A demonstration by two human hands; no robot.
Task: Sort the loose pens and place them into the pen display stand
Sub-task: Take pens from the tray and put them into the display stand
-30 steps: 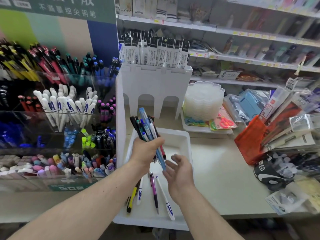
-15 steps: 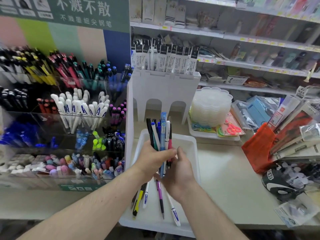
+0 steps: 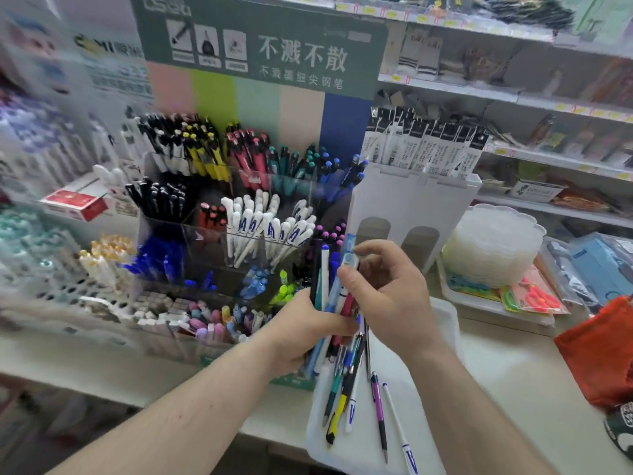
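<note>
My left hand [image 3: 301, 332] grips an upright bundle of mixed pens [image 3: 330, 293] in front of the clear tiered pen display stand [image 3: 239, 234]. My right hand [image 3: 390, 293] pinches the top of a light blue pen [image 3: 349, 255] in that bundle between thumb and forefinger. The stand's compartments hold black, yellow, red, teal, blue and white pens. Below my hands a white tray [image 3: 445, 323] holds several loose pens [image 3: 356, 402], among them a yellow-black one, a purple one and white ones.
A white divider box with packaged refills [image 3: 424, 156] stands right of the stand. A stack of clear plastic dishes [image 3: 493, 245], packaged scissors [image 3: 534, 298] and an orange bag [image 3: 603, 351] lie on the counter at right. Stocked shelves run behind.
The view has swung left and closer to the stand. My hands with the pen bundle have risen toward the stand, and my right hand has moved from the bundle's base to pinch the blue pen's top.
</note>
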